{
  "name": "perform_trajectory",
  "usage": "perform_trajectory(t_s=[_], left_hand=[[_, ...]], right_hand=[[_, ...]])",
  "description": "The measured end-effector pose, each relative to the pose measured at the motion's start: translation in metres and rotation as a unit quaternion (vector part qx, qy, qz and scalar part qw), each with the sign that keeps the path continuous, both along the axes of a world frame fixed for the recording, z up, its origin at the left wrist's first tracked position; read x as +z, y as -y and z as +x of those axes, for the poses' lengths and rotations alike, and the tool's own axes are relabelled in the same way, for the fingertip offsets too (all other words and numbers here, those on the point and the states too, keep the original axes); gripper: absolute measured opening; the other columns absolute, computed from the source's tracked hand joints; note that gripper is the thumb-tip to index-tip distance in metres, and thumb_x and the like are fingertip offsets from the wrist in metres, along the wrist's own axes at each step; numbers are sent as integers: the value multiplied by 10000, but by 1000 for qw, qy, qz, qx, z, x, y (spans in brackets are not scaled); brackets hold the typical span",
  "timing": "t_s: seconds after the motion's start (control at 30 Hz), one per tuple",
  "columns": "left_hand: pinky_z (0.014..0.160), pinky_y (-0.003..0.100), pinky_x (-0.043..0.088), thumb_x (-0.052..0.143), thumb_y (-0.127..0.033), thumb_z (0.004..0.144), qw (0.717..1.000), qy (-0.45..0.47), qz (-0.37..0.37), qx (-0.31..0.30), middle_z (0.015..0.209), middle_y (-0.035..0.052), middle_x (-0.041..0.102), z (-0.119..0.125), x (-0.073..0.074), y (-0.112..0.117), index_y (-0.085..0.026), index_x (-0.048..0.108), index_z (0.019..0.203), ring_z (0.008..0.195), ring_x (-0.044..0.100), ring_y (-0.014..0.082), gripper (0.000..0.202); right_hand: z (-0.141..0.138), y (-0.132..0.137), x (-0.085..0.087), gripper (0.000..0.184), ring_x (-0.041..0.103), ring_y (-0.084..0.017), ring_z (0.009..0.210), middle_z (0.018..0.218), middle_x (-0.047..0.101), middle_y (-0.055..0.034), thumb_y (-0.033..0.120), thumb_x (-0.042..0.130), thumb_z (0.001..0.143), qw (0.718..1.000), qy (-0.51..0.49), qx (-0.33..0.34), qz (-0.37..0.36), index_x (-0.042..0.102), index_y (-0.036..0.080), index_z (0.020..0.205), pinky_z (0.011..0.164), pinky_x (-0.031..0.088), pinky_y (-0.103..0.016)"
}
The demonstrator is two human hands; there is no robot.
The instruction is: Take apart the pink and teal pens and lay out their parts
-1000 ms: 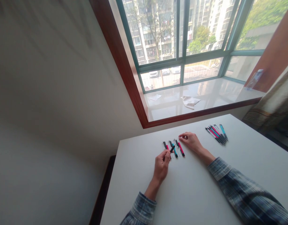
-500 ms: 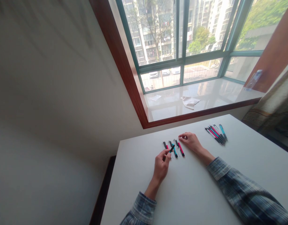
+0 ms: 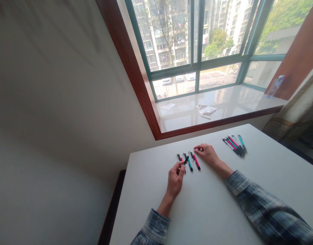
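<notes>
Several whole-looking pens (image 3: 235,146) lie grouped on the white table (image 3: 209,207) at two o'clock from the left hand (image 3: 174,180), with one teal pen (image 3: 242,143) at the group's three o'clock side. Judged by how things lie, that group is the finished share, while the pieces at one o'clock from the same hand look like what is left: pink barrels (image 3: 196,163), a teal barrel (image 3: 190,165), short black pieces and thin slender lengths, set side by side and apart. An exact count is hard, since the left hand covers some. That hand has its fingers closed around a dark piece with a teal part (image 3: 186,160), tip pointing toward one o'clock above the row. The right hand (image 3: 206,154), just beyond the row between one and two o'clock, has thumb and fingertips drawn together; whether anything tiny sits between them cannot be told. Whether any barrel has something inside is too small to see. A clear bottle (image 3: 275,87) stands on the sill (image 3: 230,102), farther out between one and two o'clock, its contents unclear.
</notes>
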State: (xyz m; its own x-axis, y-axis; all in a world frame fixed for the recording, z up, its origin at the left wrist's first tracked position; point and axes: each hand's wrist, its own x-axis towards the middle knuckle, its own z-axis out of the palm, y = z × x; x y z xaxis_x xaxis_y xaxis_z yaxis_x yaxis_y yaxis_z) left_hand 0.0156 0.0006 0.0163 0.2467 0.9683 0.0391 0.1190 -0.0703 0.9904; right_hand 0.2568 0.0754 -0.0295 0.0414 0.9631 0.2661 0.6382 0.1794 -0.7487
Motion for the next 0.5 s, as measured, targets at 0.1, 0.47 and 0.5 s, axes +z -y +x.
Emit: perform_trajectory(t_s=[0.1, 0.47, 0.5], left_hand=[[558, 216, 358, 597, -534, 947, 1000, 4, 3, 6, 729, 9, 560, 0, -2, -1, -137, 727, 1188, 624, 435, 123, 482], [644, 244, 439, 643, -539, 926, 999, -5, 30, 18, 805, 32, 638, 0, -3, -1, -164, 721, 1185, 691, 545, 151, 463], [654, 246, 441, 649, -526, 926, 999, -13, 33, 14, 809, 30, 641, 0, -2, 0, -168, 723, 1176, 698, 549, 153, 443]], right_hand=[[0, 0, 1, 234, 645, -215, 725, 816, 749, -41, 382, 652, 870, 1000, -7, 3, 8, 821, 244, 956, 736, 489, -343], [-17, 39, 38, 270, 581, -165, 689, 761, 665, 7, 453, 765, 841, 985, -147, 94, -5, 675, 224, 954, 652, 465, -294], [-20, 45, 39, 315, 580, -158, 692, 781, 667, 8, 458, 799, 811, 976, -171, 131, -32, 667, 223, 972, 637, 461, -282]])
